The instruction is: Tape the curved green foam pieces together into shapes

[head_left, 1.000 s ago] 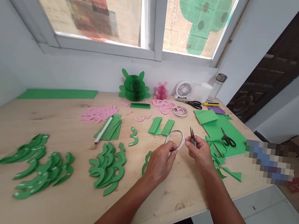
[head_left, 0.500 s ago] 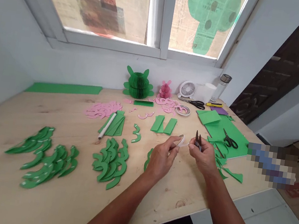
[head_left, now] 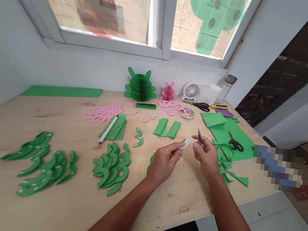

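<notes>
A small roll of white tape (head_left: 187,143) is pinched in my left hand (head_left: 166,159), above the middle of the table. My right hand (head_left: 205,152) is closed around small dark snips (head_left: 200,138), whose blades point up. A narrow gap separates the tape from the snips. Part of a green paper piece (head_left: 150,163) shows behind my left wrist. Left of that hand lies a curved green strip (head_left: 139,138) with white patches. Beyond the hands are folded green cards (head_left: 173,129). How my fingers sit on the snips' handles is partly hidden.
Piles of wavy green cutouts (head_left: 113,167) lie left. Pink cutouts (head_left: 105,113), a green paper figure (head_left: 141,87), a pink one (head_left: 168,91) and a fan (head_left: 191,91) stand farther back. Black scissors (head_left: 235,142) rest on green sheets (head_left: 228,130) at right, beside scraps (head_left: 225,166).
The tape strip that stretched between my hands no longer spans them. The snips' blades, spread before, are now closer together and tilted left. The whole view has shifted slightly.
</notes>
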{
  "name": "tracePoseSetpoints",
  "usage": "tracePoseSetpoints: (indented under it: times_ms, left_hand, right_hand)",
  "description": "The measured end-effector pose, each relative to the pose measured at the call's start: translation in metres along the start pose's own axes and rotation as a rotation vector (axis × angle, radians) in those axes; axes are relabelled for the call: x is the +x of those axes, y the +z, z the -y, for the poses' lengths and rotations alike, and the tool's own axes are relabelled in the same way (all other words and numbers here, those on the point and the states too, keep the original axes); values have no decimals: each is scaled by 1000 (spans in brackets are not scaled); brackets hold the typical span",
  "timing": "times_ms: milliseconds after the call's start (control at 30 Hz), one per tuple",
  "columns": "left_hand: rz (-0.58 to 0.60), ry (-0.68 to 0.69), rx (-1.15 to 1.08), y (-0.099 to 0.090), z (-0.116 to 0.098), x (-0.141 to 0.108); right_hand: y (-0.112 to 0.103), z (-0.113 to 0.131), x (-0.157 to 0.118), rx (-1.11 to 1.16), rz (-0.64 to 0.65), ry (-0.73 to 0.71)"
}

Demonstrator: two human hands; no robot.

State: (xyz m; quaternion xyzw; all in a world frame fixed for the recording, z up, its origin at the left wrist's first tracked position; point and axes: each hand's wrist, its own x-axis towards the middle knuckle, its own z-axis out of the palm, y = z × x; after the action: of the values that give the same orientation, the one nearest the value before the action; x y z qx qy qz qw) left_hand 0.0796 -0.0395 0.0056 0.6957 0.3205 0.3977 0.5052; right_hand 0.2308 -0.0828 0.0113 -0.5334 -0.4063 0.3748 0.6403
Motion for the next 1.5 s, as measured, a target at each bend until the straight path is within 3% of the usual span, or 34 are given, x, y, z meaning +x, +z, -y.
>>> tracePoseSetpoints:
  times_ms: [133,667,1500]
  left_hand:
    - [-13,-33,-74,-1,2,1]
    - [21,-49,-231,-1,6,5]
    - [30,-61,-196,-5,5,5]
  right_hand:
    - [-3,2,0,28,-8,-15]
    - [-1,6,-1,-204,233,88]
    - [-5,3,0,-229,209,59]
